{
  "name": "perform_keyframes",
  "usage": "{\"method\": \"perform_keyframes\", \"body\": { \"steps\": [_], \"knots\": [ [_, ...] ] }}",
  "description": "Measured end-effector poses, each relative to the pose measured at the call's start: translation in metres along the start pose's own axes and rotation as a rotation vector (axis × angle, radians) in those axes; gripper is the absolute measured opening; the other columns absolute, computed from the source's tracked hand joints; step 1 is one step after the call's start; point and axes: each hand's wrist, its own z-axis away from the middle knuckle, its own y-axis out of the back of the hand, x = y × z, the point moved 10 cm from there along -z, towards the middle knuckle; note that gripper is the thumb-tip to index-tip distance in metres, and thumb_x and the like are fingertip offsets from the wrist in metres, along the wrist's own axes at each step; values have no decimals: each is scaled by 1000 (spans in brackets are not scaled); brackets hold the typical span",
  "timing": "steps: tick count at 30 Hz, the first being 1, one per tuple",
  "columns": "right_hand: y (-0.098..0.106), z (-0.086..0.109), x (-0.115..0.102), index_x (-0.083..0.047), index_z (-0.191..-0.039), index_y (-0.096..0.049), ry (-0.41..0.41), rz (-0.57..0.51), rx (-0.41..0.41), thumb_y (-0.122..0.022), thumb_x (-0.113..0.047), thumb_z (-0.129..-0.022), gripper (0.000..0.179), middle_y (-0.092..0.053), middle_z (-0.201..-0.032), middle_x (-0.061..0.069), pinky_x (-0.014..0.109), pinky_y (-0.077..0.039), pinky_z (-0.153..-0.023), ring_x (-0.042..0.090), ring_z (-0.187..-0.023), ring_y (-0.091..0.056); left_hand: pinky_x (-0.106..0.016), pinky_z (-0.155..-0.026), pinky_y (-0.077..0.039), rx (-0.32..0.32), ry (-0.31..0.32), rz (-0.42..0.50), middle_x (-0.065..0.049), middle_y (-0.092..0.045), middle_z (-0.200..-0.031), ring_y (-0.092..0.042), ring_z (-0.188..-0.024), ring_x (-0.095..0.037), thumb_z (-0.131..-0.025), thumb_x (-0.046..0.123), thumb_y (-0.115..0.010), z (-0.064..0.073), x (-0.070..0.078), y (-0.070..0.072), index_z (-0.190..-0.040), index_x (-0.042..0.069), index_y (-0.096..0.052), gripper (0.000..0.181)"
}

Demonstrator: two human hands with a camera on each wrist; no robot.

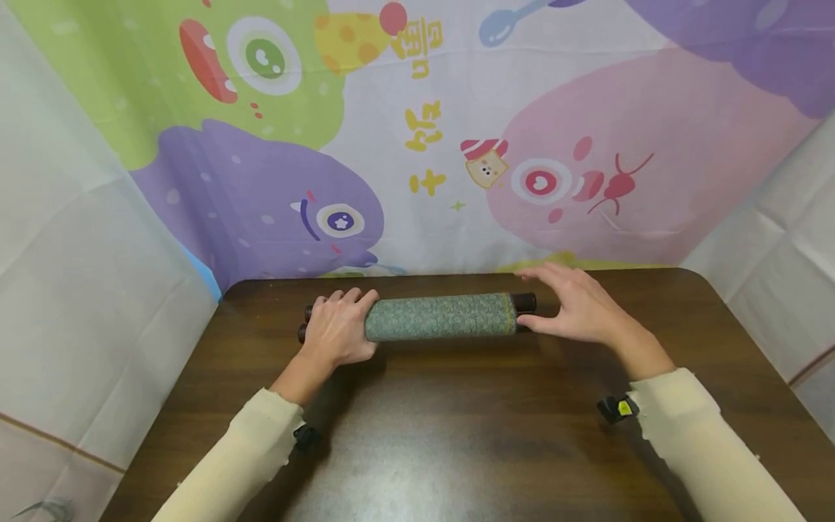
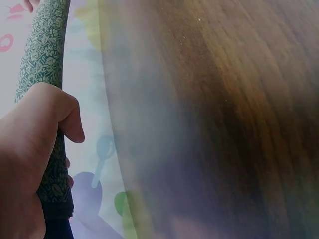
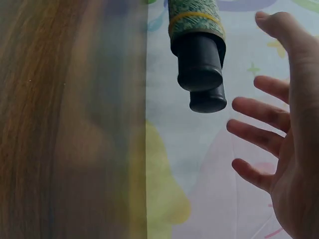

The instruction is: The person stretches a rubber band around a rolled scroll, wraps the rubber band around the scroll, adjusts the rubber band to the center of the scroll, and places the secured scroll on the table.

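A rolled-up scroll (image 1: 443,317), covered in green patterned cloth, lies crosswise above the far part of the table in the head view. Dark roller knobs (image 3: 199,62) stick out of its ends, and a yellow band rings the cloth near the right end. My left hand (image 1: 338,328) grips the scroll near its left end; in the left wrist view the thumb (image 2: 72,122) wraps over it. Beside the right end is my right hand (image 1: 577,308), its fingers spread and relaxed. The right wrist view shows a gap between the right fingers (image 3: 256,112) and the knobs.
The brown wooden table (image 1: 417,435) has rounded far corners. Behind its far edge hangs a white curtain (image 1: 424,239) printed with cartoon monsters. Pale cloth walls (image 1: 72,239) stand on both sides.
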Motion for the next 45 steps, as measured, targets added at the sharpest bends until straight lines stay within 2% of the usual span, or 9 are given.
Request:
{"method": "perform_keyframes", "body": {
  "steps": [6,11,15,19,22,31,37,40,45],
  "knots": [
    [-8,0,1,-18,-166,-53,-30,124,-65,-94,-58,-82,102,-67,-156,16,70,-49,-112,40,-145,-64,-59,-78,-62,-34,17,6,-13,-79,-112,-75,-94,-39,-71,41,-92,-2,0,-2,-132,16,-69,70],
    [-25,-3,-2,-12,-169,-49,-54,249,-149,-95,-63,-79,112,-65,-159,19,69,-52,-108,42,-147,-61,-59,-79,-62,-42,23,18,-12,-78,-112,-75,-95,-39,-72,40,-91,-5,3,-2,-131,17,-69,68],
    [-40,-4,-2,-6,-161,-56,-85,298,-181,-100,-48,-80,101,-71,-149,18,64,-55,-102,40,-137,-66,-58,-80,-62,-40,13,35,-10,-78,-111,-74,-94,-37,-72,40,-91,-7,12,0,-129,18,-68,65],
    [-39,-2,-4,-5,-138,-68,-77,320,-116,-104,-34,-73,80,-77,-129,16,58,-57,-92,37,-119,-72,-57,-79,-62,-23,-6,24,-10,-78,-110,-74,-93,-37,-72,41,-92,-10,17,3,-127,17,-69,64],
    [-36,-2,-5,-6,-127,-69,-68,330,-71,-103,-32,-69,72,-79,-120,16,55,-57,-88,35,-112,-74,-57,-81,-62,-23,-9,17,-10,-78,-111,-75,-94,-37,-72,41,-93,-12,18,4,-127,17,-69,65],
    [-33,1,-4,-5,-125,-70,-44,280,-40,-100,-28,-70,67,-80,-112,15,54,-62,-82,32,-97,-76,-56,-91,-62,-47,-43,52,-10,-79,-123,-76,-109,-36,-74,46,-96,-11,18,0,-137,18,-69,74],
    [-27,5,1,-5,-128,-69,-73,245,-36,-101,-26,-71,69,-81,-114,15,55,-63,-82,33,-95,-76,-56,-102,-60,-86,-12,13,-10,-78,-129,-75,-118,-36,-74,53,-99,-6,7,-1,-147,21,-65,86],
    [-25,7,3,-5,-128,-69,-73,236,-29,-101,-25,-70,69,-82,-115,15,56,-63,-80,33,-93,-76,-55,-102,-60,-85,-12,7,-11,-78,-128,-75,-117,-36,-74,53,-99,-4,2,0,-147,20,-65,87],
    [-26,8,6,-5,-129,-69,-76,225,-24,-100,-25,-71,69,-81,-116,16,57,-63,-80,34,-94,-76,-52,-96,-60,-52,-47,6,-11,-79,-122,-77,-110,-36,-73,52,-99,-5,2,2,-143,18,-67,83]
  ]
}}
